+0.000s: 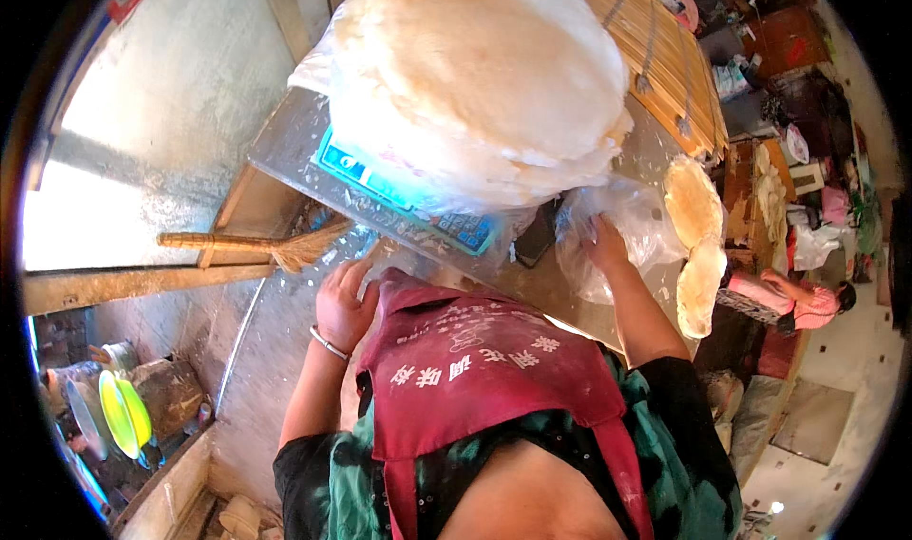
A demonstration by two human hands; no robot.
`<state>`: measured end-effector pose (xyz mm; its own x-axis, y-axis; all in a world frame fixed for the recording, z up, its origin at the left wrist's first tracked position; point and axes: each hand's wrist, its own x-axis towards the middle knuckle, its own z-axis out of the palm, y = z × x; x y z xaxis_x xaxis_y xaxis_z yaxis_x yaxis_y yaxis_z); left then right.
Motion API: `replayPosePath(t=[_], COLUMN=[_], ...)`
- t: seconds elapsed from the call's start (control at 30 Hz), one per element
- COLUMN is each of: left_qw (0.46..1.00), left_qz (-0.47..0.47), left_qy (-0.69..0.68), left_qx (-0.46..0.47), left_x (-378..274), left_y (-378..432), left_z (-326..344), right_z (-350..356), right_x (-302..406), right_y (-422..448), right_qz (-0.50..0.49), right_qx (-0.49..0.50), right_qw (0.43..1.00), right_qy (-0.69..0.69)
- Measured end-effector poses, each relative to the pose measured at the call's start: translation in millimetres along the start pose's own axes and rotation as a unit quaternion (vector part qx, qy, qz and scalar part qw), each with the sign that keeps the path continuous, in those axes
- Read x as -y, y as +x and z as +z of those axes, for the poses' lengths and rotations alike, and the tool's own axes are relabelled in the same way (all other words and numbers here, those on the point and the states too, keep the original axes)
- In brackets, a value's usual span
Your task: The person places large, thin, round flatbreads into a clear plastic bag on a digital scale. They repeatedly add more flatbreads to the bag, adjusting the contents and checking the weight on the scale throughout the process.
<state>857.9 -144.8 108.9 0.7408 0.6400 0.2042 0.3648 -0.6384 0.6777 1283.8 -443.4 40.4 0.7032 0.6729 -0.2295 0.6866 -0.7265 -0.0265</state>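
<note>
A tall stack of round, pale flatbreads (477,77) stands in clear plastic on a digital scale (467,230), covering most of it. Part of the scale's blue keypad edge shows below the stack. My right hand (607,246) touches a crumpled clear plastic bag (641,219) at the stack's near right side; whether the fingers pinch the film is unclear. A dark phone-like object (534,237) lies left of that hand. My left hand (348,305), with a bracelet at the wrist, is beside the table's near edge, fingers apart and holding nothing.
Two browned flatbread pieces (692,205) lie at the table's right edge. A slatted wooden mat (662,63) with cords is behind them. On the left are a straw broom (249,244) and a green basin (121,415). Another person (805,301) is farther off at right.
</note>
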Motion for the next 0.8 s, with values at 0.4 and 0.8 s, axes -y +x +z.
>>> replayPosePath(t=[0.4,0.8], left_qw=[0.921,0.938], left_qz=[0.215,0.223], left_qy=[0.324,0.258], left_qx=[-0.015,0.056], left_x=[-211,-233], left_y=[170,186], left_z=[52,20], right_z=[-47,-87], right_x=[-18,-42], right_y=[11,-52], right_qz=[-0.116,-0.152], right_qx=[-0.053,-0.051], right_qw=[0.989,0.902], right_qy=[0.077,0.4])
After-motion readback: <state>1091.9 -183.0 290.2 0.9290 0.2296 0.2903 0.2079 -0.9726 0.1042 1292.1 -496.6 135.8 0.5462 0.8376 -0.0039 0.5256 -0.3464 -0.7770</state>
